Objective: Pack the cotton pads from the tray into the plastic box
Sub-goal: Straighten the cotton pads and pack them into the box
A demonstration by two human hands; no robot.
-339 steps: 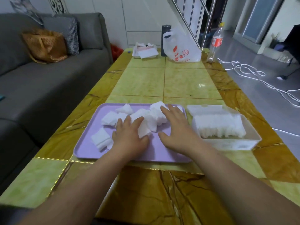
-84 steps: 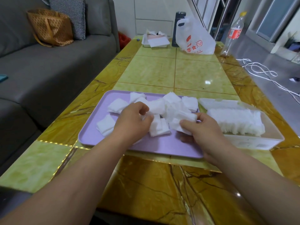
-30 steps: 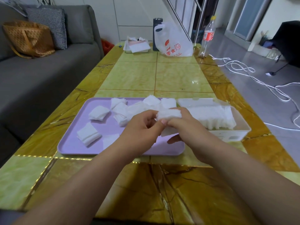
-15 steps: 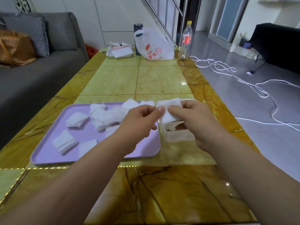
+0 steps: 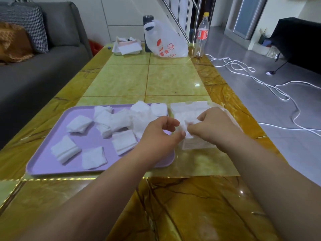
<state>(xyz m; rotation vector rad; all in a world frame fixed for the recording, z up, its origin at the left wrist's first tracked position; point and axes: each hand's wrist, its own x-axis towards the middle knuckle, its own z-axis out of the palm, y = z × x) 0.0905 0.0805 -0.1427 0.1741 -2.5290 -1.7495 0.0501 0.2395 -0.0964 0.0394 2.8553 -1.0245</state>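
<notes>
We look down at a shiny yellow bench. On it, on our left side, lies a purple tray. Many white cotton pads lie on the tray. Some lie alone near the front and the left, and more are heaped at the far right corner of the tray.

Just beside the tray, on its right, stands the plastic box. It is see-through and its lid is off to the far side. We can see white pads inside it, but our hands hide most of them.

Our left hand and our right hand meet over the near left part of the box. Both hold one little stack of pads between them. The grip of the left hand is clamped on the stack, with the thumb below and the fingers curled on top. The grip of the right hand is clamped on the stack too, with its fingers curled round the other side. The stack is up in the air, just above the box.

At the far end of the bench we see a white plastic bag, a dark flask behind it, a clear bottle with a yellow cap, and a small white dish with papers. A grey sofa stands on the left, and a white cable lies on the floor on the right
</notes>
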